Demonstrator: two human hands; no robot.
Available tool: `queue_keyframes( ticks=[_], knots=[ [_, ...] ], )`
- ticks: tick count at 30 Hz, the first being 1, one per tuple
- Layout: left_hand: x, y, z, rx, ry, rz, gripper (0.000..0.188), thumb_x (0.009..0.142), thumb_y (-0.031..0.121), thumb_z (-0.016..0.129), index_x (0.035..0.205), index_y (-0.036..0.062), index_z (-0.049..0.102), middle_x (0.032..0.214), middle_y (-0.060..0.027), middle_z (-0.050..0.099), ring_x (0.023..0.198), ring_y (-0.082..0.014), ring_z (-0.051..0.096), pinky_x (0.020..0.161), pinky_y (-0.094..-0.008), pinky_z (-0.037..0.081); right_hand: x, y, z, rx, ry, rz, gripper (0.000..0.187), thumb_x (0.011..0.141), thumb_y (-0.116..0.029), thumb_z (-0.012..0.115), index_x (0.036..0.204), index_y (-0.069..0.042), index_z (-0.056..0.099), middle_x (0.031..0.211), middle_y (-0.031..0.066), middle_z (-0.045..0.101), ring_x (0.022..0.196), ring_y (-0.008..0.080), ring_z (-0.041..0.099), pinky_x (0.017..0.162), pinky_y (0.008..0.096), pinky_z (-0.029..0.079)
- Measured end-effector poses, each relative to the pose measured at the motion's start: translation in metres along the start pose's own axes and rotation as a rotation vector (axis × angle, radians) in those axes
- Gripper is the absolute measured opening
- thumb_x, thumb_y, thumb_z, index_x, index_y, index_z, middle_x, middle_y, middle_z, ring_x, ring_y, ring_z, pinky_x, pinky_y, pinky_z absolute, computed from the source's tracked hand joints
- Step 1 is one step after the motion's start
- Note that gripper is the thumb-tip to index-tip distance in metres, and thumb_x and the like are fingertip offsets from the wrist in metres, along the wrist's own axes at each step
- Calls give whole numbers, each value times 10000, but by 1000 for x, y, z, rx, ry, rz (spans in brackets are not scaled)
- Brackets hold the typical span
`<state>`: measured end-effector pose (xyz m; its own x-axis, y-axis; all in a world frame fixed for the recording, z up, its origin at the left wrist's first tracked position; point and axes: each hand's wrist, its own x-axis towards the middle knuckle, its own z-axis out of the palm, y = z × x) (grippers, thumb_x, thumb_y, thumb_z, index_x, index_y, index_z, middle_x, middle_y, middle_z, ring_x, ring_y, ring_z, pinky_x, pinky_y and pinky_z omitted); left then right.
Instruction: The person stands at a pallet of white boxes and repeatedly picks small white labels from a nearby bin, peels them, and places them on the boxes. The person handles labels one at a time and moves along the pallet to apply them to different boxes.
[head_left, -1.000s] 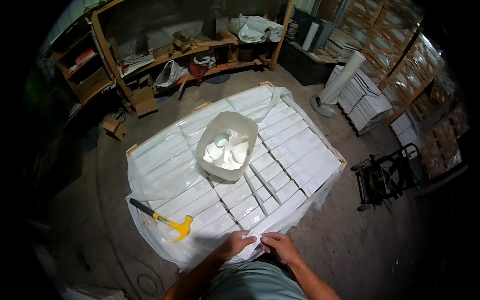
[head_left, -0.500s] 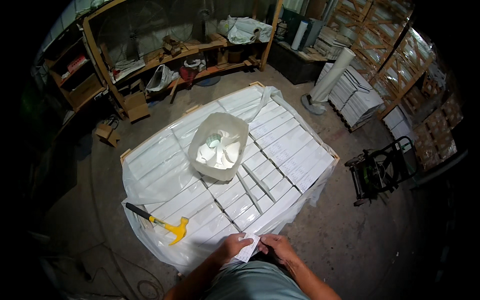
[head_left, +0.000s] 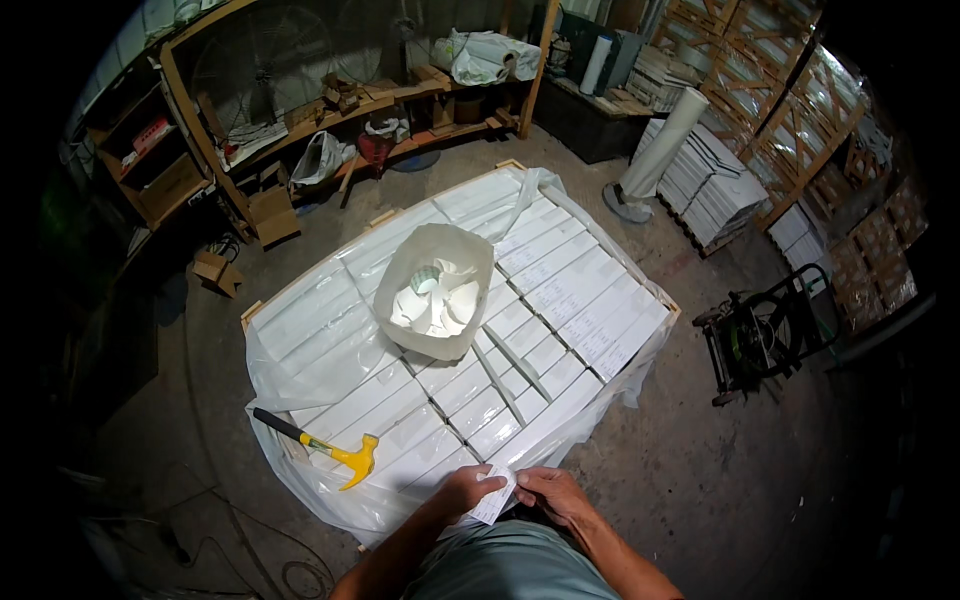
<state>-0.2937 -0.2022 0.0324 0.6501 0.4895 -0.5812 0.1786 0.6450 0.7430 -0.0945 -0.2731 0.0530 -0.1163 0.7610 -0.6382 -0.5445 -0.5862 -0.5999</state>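
White paper slip (head_left: 492,503), now lifted slightly higher than a second ago, sits pinched between left hand (head_left: 466,491) and right hand (head_left: 553,494) beside the yellow hammer (head_left: 322,446).

Yellow hammer (head_left: 318,446), white bag (head_left: 434,291), trolley (head_left: 765,333)

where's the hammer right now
In the head view the yellow-headed hammer lies on the plastic-wrapped pallet of white boxes, at its near left corner, left of the left hand.

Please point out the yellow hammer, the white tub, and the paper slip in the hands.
yellow hammer with black handle (head_left: 352,461), head view, on its yellow head.
white plastic tub (head_left: 478,262), head view, on its far rim.
small white paper slip (head_left: 493,500), head view, on its middle.
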Motion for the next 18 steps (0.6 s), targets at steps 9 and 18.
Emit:
queue_keyframes(
  ticks=[9,18],
  knots=[
    [-3,6,-3,152,0,48,332,909,248,621,1114,-11,658,887,-75,680,774,-126,609,709,-278,476,-3,-3,10,-460,119,-153,246,894,-181,685,983,46,707,802,54,670,716,100,582,680,238,464],
    [3,3,-6,414,-6,185,309,911,289,596,960,-15,623,862,-190,641,784,-265,597,730,-363,465,-4,-9,12,-665,113,-146,219,875,-178,676,942,28,708,754,20,660,688,80,564,653,245,465]
  ],
)
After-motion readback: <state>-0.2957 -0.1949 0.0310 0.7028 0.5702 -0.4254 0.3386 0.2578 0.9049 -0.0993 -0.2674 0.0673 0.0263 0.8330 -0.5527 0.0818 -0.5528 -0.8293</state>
